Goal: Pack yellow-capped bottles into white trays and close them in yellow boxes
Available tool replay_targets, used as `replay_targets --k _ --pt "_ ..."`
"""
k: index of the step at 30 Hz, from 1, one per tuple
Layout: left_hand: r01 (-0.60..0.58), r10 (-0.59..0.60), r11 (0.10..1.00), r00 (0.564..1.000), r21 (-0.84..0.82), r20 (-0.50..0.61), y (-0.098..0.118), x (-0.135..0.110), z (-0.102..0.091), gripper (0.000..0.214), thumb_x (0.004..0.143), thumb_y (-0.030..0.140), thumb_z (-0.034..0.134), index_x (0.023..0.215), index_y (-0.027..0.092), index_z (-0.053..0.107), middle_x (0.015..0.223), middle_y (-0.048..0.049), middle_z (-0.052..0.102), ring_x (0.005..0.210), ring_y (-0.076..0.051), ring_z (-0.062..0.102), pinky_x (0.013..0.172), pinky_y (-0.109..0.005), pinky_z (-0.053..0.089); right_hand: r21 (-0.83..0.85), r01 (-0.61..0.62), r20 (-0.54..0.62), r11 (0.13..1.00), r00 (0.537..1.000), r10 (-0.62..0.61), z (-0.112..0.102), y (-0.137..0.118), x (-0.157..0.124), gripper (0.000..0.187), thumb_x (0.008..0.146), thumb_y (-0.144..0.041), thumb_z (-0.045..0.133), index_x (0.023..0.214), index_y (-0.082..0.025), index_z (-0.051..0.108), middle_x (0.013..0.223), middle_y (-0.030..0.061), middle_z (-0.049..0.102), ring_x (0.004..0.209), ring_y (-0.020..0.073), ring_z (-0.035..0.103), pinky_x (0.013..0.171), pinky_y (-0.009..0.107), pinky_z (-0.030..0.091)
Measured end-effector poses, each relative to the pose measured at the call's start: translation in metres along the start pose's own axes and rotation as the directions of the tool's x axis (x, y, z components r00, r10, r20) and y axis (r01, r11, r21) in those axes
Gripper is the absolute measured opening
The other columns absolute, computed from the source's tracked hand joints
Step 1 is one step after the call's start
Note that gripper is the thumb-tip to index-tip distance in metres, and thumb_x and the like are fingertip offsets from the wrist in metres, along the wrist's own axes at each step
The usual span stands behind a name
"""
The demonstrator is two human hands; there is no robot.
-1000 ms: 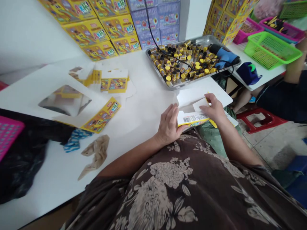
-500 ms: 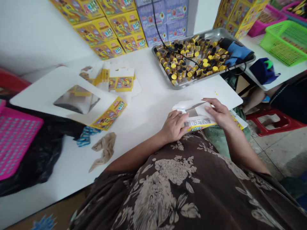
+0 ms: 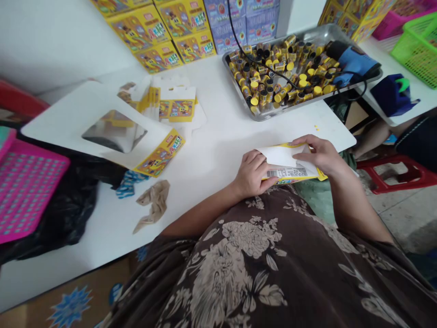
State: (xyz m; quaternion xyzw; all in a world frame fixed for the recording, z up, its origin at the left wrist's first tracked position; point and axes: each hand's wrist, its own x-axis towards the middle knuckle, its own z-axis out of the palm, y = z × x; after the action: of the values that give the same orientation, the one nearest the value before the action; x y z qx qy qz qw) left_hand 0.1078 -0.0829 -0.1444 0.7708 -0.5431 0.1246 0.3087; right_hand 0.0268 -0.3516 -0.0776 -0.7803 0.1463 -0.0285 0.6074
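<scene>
A yellow and white cardboard box [image 3: 280, 155] rests at the table's near edge, against my body. Its white inner flaps face up, and a printed barcode panel faces me. My left hand [image 3: 253, 175] grips the box's left end, thumb along the near side. At the other end my right hand [image 3: 320, 157] holds the box, its thumb and fingers on a white flap near the right corner. The box's inside is mostly hidden under the flaps.
Behind stands a metal tray [image 3: 262, 117] of small yellow-capped tubes, with a blue heat gun [image 3: 355, 59] and black cable. Flattened cartons [image 3: 159, 152] and a tan cloth strip [image 3: 155, 200] lie left. Stacked yellow boxes [image 3: 139, 32] line the wall. A red stool [image 3: 399, 171] stands right.
The white flaps have folded down over the box's opening, which showed before. My right hand has shifted along the flap at the right end. The whole view has tilted slightly.
</scene>
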Motion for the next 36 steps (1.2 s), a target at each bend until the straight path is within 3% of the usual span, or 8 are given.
replay_targets --k 5,9,14,19,25,28,32,36 --pt "0.131 -0.128 0.991 0.963 -0.005 -0.236 -0.001 -0.007 0.005 0.075 0.095 0.082 0.061 0.137 0.02 0.06 0.143 -0.0223 0.065 0.138 -0.04 0.061 0.114 -0.065 0.052 -0.163 0.177 0.083 0.971 0.983 -0.165 -0.008 0.006 0.004 0.039 0.074 -0.046 0.094 0.107 -0.027 0.088 0.119 0.0065 0.078 0.099 0.0242 0.07 0.087 0.041 0.058" --pt "0.116 -0.131 0.981 0.987 -0.153 -0.095 -0.001 0.004 -0.003 0.077 0.103 0.073 0.055 0.16 0.023 0.041 0.162 -0.023 0.055 0.154 -0.04 0.053 0.121 -0.066 0.049 -0.138 0.153 0.141 0.979 0.981 -0.133 -0.015 0.004 0.004 0.05 0.077 -0.061 0.096 0.114 -0.028 0.089 0.115 0.0062 0.079 0.094 0.0227 0.07 0.085 0.04 0.058" --pt "0.129 -0.137 0.964 0.99 -0.231 -0.021 -0.001 0.014 -0.012 0.06 0.107 0.058 0.058 0.156 0.026 0.046 0.153 -0.0178 0.065 0.145 -0.036 0.06 0.119 -0.063 0.052 -0.062 0.154 0.18 0.986 0.973 -0.141 -0.02 0.001 0.001 0.057 0.081 -0.075 0.088 0.116 -0.03 0.088 0.119 0.0071 0.082 0.1 0.0231 0.073 0.09 0.04 0.061" --pt "0.146 -0.162 0.957 0.986 -0.252 -0.045 0.002 0.014 -0.011 0.07 0.106 0.064 0.061 0.159 0.022 0.043 0.153 -0.0194 0.063 0.139 -0.035 0.063 0.115 -0.058 0.056 -0.187 0.174 0.011 0.967 0.985 -0.175 -0.01 0.001 0.007 0.056 0.073 -0.07 0.094 0.106 -0.025 0.088 0.109 0.0082 0.083 0.098 0.0268 0.073 0.087 0.041 0.06" --pt "0.137 -0.147 0.955 0.989 -0.265 -0.02 -0.001 0.016 -0.01 0.079 0.105 0.066 0.063 0.165 0.024 0.035 0.158 -0.0205 0.061 0.141 -0.036 0.062 0.117 -0.059 0.055 -0.433 0.114 -0.147 0.894 0.97 -0.195 0.006 0.003 0.023 0.032 0.085 -0.052 0.08 0.072 -0.023 0.073 0.068 0.0029 0.067 0.073 0.0228 0.063 0.069 0.037 0.049" --pt "0.179 -0.186 0.941 0.982 -0.286 0.0 -0.005 0.017 -0.01 0.085 0.103 0.069 0.066 0.168 0.025 0.031 0.157 -0.0193 0.061 0.137 -0.035 0.065 0.113 -0.056 0.058 -0.51 0.197 -0.143 0.837 0.94 -0.309 0.007 0.001 0.025 0.026 0.086 -0.049 0.077 0.078 -0.024 0.077 0.078 0.0055 0.073 0.081 0.0259 0.067 0.079 0.04 0.054" --pt "0.161 -0.174 0.942 0.984 -0.295 -0.02 -0.005 0.017 -0.011 0.081 0.106 0.065 0.064 0.168 0.026 0.029 0.16 -0.0194 0.059 0.139 -0.033 0.065 0.114 -0.054 0.058 -0.274 0.335 0.005 0.901 0.938 -0.347 0.005 -0.009 0.017 0.047 0.091 -0.063 0.071 0.117 -0.027 0.086 0.119 0.0085 0.082 0.107 0.0305 0.073 0.093 0.045 0.058" --pt "0.152 -0.172 0.944 0.984 -0.291 -0.043 -0.003 0.019 -0.012 0.067 0.107 0.056 0.068 0.16 0.026 0.04 0.151 -0.017 0.065 0.135 -0.032 0.066 0.111 -0.053 0.06 -0.039 0.228 0.011 0.973 0.974 -0.228 0.003 -0.021 0.012 0.052 0.095 -0.074 0.067 0.102 -0.027 0.089 0.112 0.0088 0.081 0.102 0.0278 0.074 0.086 0.041 0.058"
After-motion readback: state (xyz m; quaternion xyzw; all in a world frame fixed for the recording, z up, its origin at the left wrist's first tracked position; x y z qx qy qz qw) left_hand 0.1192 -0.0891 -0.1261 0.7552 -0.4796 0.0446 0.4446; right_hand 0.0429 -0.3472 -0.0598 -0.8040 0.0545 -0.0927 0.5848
